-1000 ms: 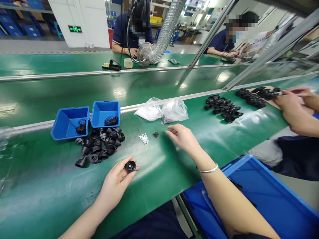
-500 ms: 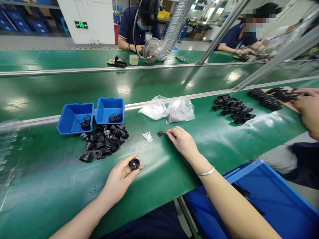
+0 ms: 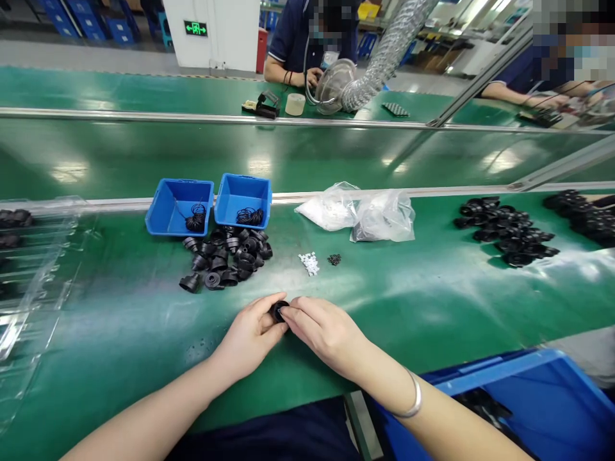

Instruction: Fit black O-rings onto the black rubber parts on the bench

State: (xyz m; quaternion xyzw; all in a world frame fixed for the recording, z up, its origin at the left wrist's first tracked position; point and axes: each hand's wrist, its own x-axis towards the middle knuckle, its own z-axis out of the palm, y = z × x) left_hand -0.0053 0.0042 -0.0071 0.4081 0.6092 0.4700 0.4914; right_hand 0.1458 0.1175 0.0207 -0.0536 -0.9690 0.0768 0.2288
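Between thumb and fingers, my left hand (image 3: pixel 252 333) grips a black round plastic cap (image 3: pixel 278 311), its hollow side facing up. My right hand (image 3: pixel 324 330) is closed, its fingertips pinched together at the cap's opening; whatever they hold is too small and hidden to make out. Beyond the hands lie a small heap of white bits (image 3: pixel 309 263) and a smaller heap of tiny black parts (image 3: pixel 334 259). More black plastic caps (image 3: pixel 225 259) are piled loosely to the left.
Two blue bins (image 3: pixel 158 221) with black cables stand behind the pile. Clear plastic bags (image 3: pixel 384 218) lie to their right. Black parts (image 3: pixel 504 230) sit farther right, clear trays (image 3: pixel 43 288) at left. A large blue crate (image 3: pixel 552 403) is below the table's edge. Co-workers sit opposite.
My right hand has moved from beside the tiny black parts to the cap in my left hand. The camera view has turned left, and the neighbour's hand at right is out of view.
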